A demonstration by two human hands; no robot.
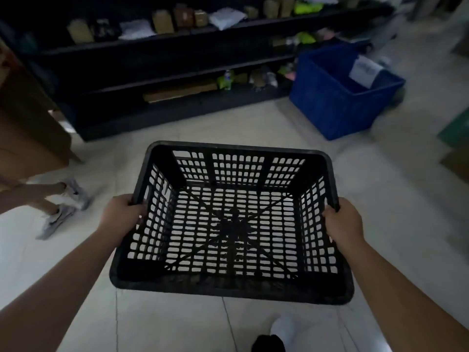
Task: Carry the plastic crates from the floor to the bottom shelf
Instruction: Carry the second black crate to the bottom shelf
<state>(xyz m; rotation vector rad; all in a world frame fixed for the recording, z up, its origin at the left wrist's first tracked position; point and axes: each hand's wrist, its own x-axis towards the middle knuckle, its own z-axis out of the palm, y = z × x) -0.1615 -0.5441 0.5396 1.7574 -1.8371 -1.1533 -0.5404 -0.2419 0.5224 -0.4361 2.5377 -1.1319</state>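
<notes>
A black perforated plastic crate (236,148) hangs in the air in front of me, empty, with the pale floor showing through its grid. My left hand (121,214) grips its left rim and my right hand (342,222) grips its right rim. Ahead stands a dark shelving unit; its bottom shelf (177,111) runs low along the floor, and on it lie a flat brown box and small packets.
A blue plastic crate (337,102) with a white paper inside sits on the floor at the right end of the shelves. Another person's legs and grey shoes (61,209) are at the left, beside a brown cardboard box (28,128). Upper shelves hold boxes and bags.
</notes>
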